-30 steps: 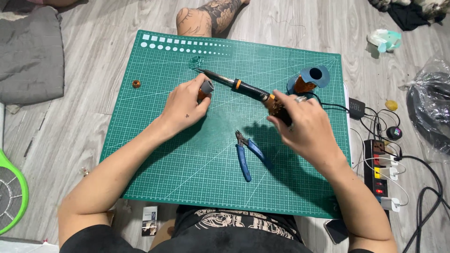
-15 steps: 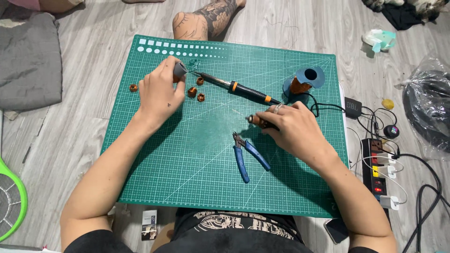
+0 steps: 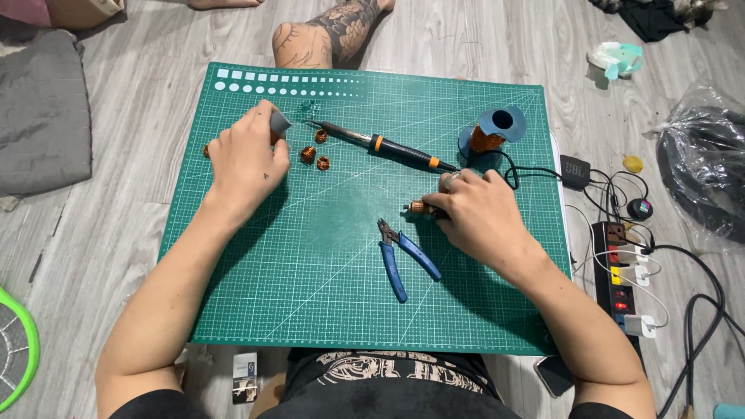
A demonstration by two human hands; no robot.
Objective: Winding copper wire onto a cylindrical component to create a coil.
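Note:
My left hand [image 3: 247,159] rests at the upper left of the green cutting mat [image 3: 310,295] and grips a small grey cone-shaped piece [image 3: 278,122]. Three small copper coils [image 3: 314,151] lie just right of it. My right hand [image 3: 475,213] lies on the mat's right side and pinches a small copper-wound part [image 3: 419,207] between fingertips. A soldering iron [image 3: 384,145] with a black and orange handle lies between the hands. Blue-handled cutters [image 3: 403,256] lie below the right hand's fingertips.
A grey spool of copper wire [image 3: 493,130] stands at the mat's upper right. Right of the mat lie a power strip [image 3: 621,268], cables and a clear plastic bag [image 3: 702,167]. A tattooed leg [image 3: 326,35] rests beyond the mat. A grey cushion [image 3: 43,109] lies left.
The right hand let the soldering iron lie on the mat and drew down toward the cutters with a copper part. The left hand moved up and left with the grey piece.

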